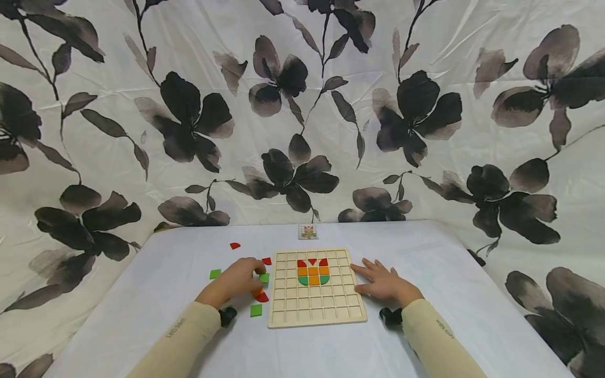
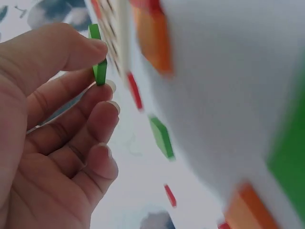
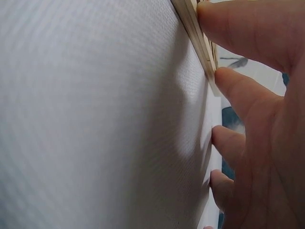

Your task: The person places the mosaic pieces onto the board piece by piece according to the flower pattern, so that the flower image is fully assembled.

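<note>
My left hand (image 1: pixel 235 281) is at the board's left side. Its thumb and index finger pinch a green square tile (image 2: pixel 99 57), with the other fingers loosely bent below. A wooden grid board (image 1: pixel 302 310) lies flat on the table. Near its upper middle, a pattern of red, orange and green tiles (image 1: pixel 313 271) fills several cells: red pieces on top, orange squares in the middle, green rounded pieces at the lower corners. My right hand (image 1: pixel 385 283) rests at the board's right edge, fingers spread; thumb and index fingertip touch the rim in the right wrist view.
Loose tiles lie left of the board: a red piece (image 1: pixel 235 245), another red one (image 1: pixel 267 261), a green square (image 1: pixel 215 274), a nearer green square (image 1: pixel 256 310), and red and orange pieces by the left hand. A small picture card (image 1: pixel 308 231) lies behind the board.
</note>
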The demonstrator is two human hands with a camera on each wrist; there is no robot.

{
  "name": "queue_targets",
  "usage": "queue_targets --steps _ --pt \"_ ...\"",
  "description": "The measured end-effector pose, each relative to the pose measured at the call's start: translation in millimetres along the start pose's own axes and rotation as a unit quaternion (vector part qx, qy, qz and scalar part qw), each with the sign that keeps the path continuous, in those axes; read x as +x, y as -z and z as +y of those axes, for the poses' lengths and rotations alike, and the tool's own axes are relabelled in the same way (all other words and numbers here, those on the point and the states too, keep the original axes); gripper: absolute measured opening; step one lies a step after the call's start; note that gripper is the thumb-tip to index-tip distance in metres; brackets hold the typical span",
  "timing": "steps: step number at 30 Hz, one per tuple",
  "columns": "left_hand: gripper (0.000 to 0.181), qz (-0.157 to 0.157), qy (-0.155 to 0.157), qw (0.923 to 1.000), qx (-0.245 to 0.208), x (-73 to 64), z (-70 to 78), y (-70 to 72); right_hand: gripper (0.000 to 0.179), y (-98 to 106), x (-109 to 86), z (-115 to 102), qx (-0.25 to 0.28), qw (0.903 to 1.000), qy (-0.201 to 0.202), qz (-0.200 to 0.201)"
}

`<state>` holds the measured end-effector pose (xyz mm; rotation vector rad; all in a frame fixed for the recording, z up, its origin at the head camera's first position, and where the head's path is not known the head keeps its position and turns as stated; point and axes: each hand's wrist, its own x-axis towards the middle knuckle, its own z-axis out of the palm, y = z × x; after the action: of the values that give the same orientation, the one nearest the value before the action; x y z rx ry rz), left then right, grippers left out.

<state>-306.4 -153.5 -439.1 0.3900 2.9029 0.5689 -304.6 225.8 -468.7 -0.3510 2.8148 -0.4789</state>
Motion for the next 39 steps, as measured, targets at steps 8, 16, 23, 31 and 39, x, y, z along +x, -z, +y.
queue_targets --steps 8,16,23,31,39 --pt "0.023 0.001 -0.065 0.9968 -0.046 -1.7 41.0 -11.7 0.066 1 -1.6 0 0.004 1.0000 0.001 -0.002" --pt "0.021 0.011 -0.103 0.9946 0.006 4.6 71.1 -30.3 0.067 1 -2.6 0 0.001 1.0000 0.007 -0.002" --pt "0.013 0.023 -0.148 0.9870 0.059 9.1 92.9 -43.0 0.066 1 -2.4 0 0.002 1.0000 0.003 0.000" --pt "0.012 0.003 -0.134 0.9890 0.062 13.7 103.5 -49.2 0.066 1 -2.3 0 0.000 1.0000 0.005 0.000" --pt "0.010 -0.023 -0.115 0.9931 0.009 15.5 104.8 -50.4 0.067 2 -3.0 -1 -0.002 1.0000 0.003 0.002"
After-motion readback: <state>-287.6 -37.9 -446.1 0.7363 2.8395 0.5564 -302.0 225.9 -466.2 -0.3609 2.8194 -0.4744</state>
